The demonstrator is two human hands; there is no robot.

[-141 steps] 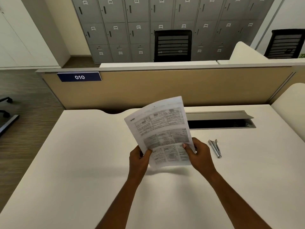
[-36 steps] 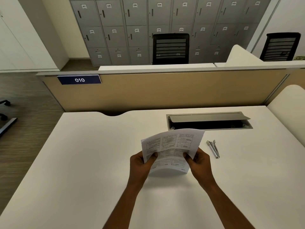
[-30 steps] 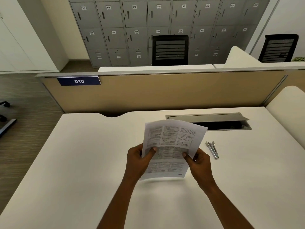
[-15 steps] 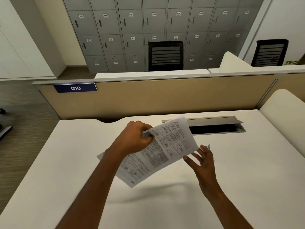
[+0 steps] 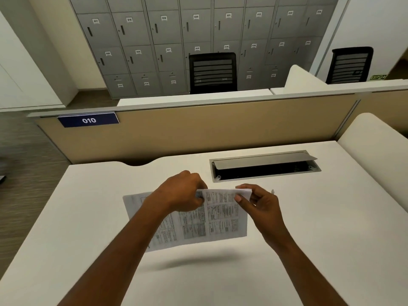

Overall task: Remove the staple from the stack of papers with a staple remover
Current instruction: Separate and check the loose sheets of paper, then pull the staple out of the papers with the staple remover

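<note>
White tabletop (image 5: 88, 217) fills the lower view, with a tan partition (image 5: 220, 129) carrying a blue "010" plate (image 5: 88, 120) behind it, and grey lockers (image 5: 176, 40) and two black chairs beyond. Half a second ago the left hand alone held the stack of papers tilted in the air while the right hand hovered open beside it; now the stack of papers (image 5: 209, 221) lies flatter and lower, raised above the tabletop with its shadow beneath, and both hands grip its far edge. The left hand (image 5: 183, 193) is closed in a fist over the top edge near the middle, its forearm crossing over the left half of the sheet. The right hand (image 5: 258, 202) pinches the upper right corner between thumb and fingers (image 5: 238, 197). The staple itself cannot be made out. The staple remover (image 5: 272, 191) lies on the tabletop just behind the right hand, which hides all but a sliver of it. An open cable tray (image 5: 265, 165) sits farther back
</note>
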